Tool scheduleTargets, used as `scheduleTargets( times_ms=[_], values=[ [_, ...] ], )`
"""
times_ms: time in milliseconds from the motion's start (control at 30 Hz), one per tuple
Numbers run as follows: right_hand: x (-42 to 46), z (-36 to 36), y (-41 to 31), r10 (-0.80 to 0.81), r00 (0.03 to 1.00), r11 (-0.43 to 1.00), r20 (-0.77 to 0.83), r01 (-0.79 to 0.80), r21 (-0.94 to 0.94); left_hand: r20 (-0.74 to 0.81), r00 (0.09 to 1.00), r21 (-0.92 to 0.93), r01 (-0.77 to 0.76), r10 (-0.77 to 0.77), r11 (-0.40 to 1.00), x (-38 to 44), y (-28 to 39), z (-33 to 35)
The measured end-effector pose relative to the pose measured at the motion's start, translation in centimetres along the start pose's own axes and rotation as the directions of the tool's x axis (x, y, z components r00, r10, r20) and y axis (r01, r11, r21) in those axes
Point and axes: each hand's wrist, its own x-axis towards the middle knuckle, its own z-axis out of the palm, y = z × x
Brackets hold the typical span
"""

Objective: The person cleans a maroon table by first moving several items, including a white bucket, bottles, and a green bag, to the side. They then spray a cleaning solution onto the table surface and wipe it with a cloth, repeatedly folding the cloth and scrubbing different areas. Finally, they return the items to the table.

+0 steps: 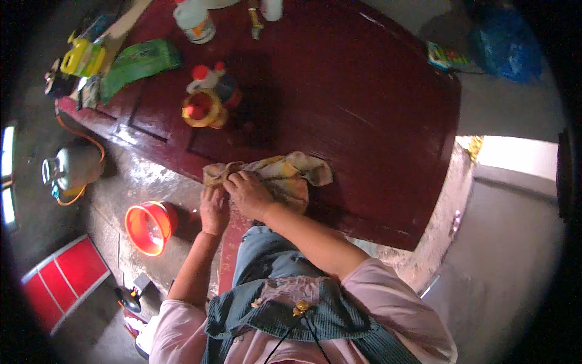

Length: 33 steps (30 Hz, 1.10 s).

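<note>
A patterned cloth [291, 170] with yellow and pale patches lies bunched along the near edge of the dark red wooden table [345, 132]. My right hand [249, 194] bends its fingers onto the cloth's left part. Close beside it, my left hand [214, 211] grips the cloth's left end at the table's edge. Some fingertips of both hands are hidden in the folds. The cloth's right end lies loose on the tabletop.
Bottles with red caps [200, 73] and a yellow-rimmed container [204, 109] stand beyond the cloth. A green plastic bag [141, 61], a yellow jug [84, 58] and a white bottle [194, 22] are farther back. On the floor at left are an orange bucket [148, 230] and a gas cylinder [79, 166].
</note>
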Motion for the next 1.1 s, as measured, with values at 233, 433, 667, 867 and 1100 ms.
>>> scheduleTargets(
  times_ms=[233, 433, 667, 867, 1100],
  values=[
    [-8.0, -2.1, 0.5, 0.138, 0.99, 0.988, 0.025, -0.136, -0.069, 0.105, 0.985, -0.051, -0.129, 0.134, 0.99, -2.3, 5.5, 3.2],
    [-18.5, -7.0, 2.7, 0.253, 0.965, 0.956, 0.062, -0.24, -0.172, 0.274, 0.945, -0.333, -0.081, 0.179, 0.939, -5.6, 12.7, 8.2],
    [-29.1, -12.7, 5.5, 0.387, 0.914, 0.902, -0.118, -0.402, -0.155, 0.316, 0.764, -0.461, -0.394, 0.562, 0.795, -6.8, 20.9, 15.1],
    [-36.2, -17.3, 6.8, 0.546, 0.822, 0.793, -0.162, -0.57, -0.217, 0.327, 0.702, -0.566, -0.39, 0.633, 0.726, -7.4, 28.4, 20.6],
    [-34.9, -15.4, 7.1, 0.571, 0.789, 0.752, -0.227, -0.614, -0.241, 0.329, 0.777, -0.563, -0.295, 0.537, 0.772, -6.5, 27.4, 20.0]
  ],
)
